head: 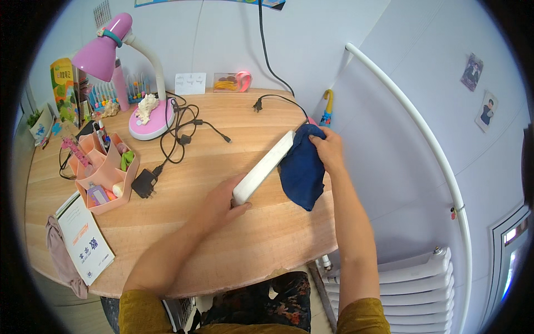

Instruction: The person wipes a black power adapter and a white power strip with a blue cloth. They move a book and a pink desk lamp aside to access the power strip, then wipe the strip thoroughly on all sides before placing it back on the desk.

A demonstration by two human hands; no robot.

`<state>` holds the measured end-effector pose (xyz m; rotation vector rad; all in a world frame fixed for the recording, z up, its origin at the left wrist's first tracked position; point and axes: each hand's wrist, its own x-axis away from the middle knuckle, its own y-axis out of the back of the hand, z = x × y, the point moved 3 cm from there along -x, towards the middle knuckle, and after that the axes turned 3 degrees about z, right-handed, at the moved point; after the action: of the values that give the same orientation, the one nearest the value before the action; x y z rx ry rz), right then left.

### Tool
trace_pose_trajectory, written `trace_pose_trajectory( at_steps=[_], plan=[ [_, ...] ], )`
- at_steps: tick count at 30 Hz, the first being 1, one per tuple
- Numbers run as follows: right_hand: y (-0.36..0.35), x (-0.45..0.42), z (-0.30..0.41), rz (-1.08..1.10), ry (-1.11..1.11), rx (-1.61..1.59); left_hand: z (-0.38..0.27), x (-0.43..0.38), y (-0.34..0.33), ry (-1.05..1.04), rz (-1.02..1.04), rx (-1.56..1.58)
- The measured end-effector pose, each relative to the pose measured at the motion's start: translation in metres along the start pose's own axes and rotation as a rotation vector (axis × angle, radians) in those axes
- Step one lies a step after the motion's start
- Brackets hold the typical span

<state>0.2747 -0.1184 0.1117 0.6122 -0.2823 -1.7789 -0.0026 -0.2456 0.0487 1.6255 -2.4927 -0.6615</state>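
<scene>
My left hand (221,201) grips the near end of a long white bar (263,167), which slants up to the right above the wooden desk. In my right hand (328,147) is a dark blue cloth (302,171); its upper part lies against the bar's far end and the rest hangs down beside it. The cloth hides that far end, so what the bar is cannot be told. A black cord with a plug (258,105) runs over the desk towards the cloth.
A pink desk lamp (150,121), tangled black cables (183,140) with an adapter (144,183), and a peach organizer (108,171) occupy the left side. A notebook (85,240) and a mauve cloth (62,259) lie at the front left. Right of the desk are a white pipe (417,112) and radiator (392,288).
</scene>
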Motion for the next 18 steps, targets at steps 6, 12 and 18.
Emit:
trace_pose_trajectory(
  at_steps=[6,12,18],
  plan=[
    [-0.034,0.014,0.035,0.280,0.407,0.478,0.011,0.004,0.000,-0.087,-0.072,-0.044],
    [-0.046,0.074,0.059,0.253,0.609,0.511,0.017,0.004,-0.001,-0.110,-0.076,-0.160],
    [-0.025,0.002,0.024,0.117,0.389,0.692,0.010,-0.002,-0.008,-0.074,-0.056,-0.010]
  ],
)
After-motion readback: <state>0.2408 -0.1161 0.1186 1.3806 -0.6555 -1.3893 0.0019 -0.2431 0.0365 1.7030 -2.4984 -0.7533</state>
